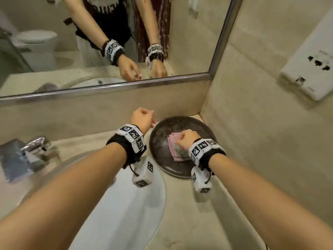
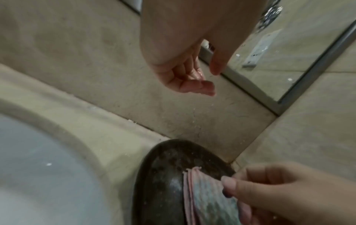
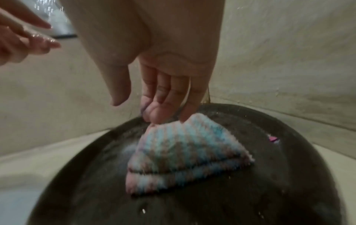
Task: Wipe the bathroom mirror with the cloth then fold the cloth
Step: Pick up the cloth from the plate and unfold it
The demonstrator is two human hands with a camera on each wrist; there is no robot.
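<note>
The mirror (image 1: 108,42) fills the upper left of the head view, w/ a metal frame along its bottom and right edge; it reflects both arms, a toilet and part of the basin. Below it the beige desk (image 1: 189,213) carries a white sink (image 1: 129,204) at the left, w/ a chrome tap (image 1: 27,156) behind it. In the corner by the wall stands a dark round tray (image 1: 160,147), speckled w/ drops. On the right wall hangs a white socket plate (image 1: 310,69). The cloth (image 1: 175,150), pink and light blue stripes, lies folded in several layers on the tray, approx. in its middle. The right hand (image 1: 187,139) is over it: fingertips are bent down and pinch the top edge of the cloth, thumb apart from it. The left hand (image 1: 142,120) hangs in the air just left of the tray, near the wall under the mirror, fingers loosely curled, wet, holding nothing.
</note>
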